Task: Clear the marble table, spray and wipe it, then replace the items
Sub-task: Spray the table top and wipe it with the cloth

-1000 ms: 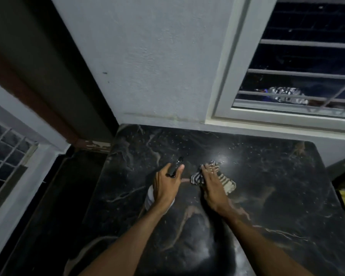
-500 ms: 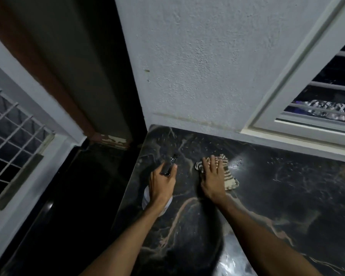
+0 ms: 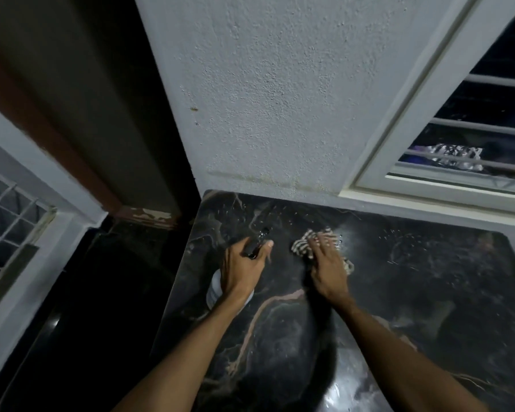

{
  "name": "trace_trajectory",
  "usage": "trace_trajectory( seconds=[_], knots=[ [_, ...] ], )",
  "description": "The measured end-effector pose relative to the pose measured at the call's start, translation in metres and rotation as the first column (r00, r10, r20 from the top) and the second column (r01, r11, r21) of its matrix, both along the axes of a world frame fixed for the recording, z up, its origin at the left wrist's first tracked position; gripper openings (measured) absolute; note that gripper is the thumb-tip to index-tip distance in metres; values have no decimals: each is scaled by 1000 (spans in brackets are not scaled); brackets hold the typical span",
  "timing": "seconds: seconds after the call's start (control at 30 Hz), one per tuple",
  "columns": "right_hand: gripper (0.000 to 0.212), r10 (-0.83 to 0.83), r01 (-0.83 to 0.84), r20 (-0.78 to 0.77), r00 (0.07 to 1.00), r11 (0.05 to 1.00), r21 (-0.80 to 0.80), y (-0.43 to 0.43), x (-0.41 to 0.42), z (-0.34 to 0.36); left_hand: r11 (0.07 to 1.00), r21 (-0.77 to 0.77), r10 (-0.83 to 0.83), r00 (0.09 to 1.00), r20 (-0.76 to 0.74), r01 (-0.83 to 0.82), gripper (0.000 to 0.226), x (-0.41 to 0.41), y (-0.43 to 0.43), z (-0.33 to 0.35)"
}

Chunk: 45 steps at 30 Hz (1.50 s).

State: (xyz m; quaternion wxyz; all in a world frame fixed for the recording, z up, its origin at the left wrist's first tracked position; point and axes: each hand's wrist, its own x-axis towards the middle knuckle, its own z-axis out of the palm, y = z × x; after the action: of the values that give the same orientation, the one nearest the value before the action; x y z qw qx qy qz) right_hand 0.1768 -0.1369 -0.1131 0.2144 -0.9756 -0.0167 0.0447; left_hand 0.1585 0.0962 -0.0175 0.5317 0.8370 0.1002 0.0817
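Tabletop: the black marble tabletop with tan veins (image 3: 399,307) has nothing else on the part in view, and its near part shines wet.
Left hand: the left hand (image 3: 244,272), at 10 o'clock on the slab, has its fingers wrapped round the neck of a spray bottle.
Bottle: the white plastic spray bottle with a black trigger head (image 3: 254,246) points to 12 o'clock, its white body showing under the wrist.
Right hand: the right hand (image 3: 327,269) lies at 3 o'clock of the bottle, its fingers straight and spread, pressing down.
Cloth: the striped cream-and-dark rag (image 3: 301,245) lies flat under those fingers, near the far edge.
Droplets: fine spray beads (image 3: 396,242) dot the stone at 2 o'clock of the rag.
Wall: a white textured wall (image 3: 280,99) rises behind.
Progress: clearing looks done and spraying is at least partly done. Wiping is under way. The beaded right side and replacing the items remain.
Change: the view has swung left, with less of the window showing. Rag and right hand sit slightly nearer the far edge. The left hand's grip is unchanged.
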Motion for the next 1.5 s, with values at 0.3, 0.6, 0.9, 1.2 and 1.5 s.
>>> trace_trajectory(
  seconds=[0.3,0.6,0.9,1.2,1.5],
  knots=[
    [60,-296,292,73,952,955,55,-132,-78,-1,977,51,-201,972,-122,209,48,-20,-114,-1],
    [71,-181,175,94,979,982,68,-270,-123,-4,942,141,-278,944,-178,304,49,-51,-289,3],
    [79,-272,261,130,954,961,95,-368,-127,-10,960,110,-235,955,-183,257,48,-49,-397,-6],
    [75,-156,144,151,976,986,88,-395,-64,-18,959,95,-243,949,-203,266,47,-22,-433,-7],
    [70,-19,8,159,987,997,74,-398,7,-17,939,-113,-341,923,-180,325,14,4,-423,7]
  ],
)
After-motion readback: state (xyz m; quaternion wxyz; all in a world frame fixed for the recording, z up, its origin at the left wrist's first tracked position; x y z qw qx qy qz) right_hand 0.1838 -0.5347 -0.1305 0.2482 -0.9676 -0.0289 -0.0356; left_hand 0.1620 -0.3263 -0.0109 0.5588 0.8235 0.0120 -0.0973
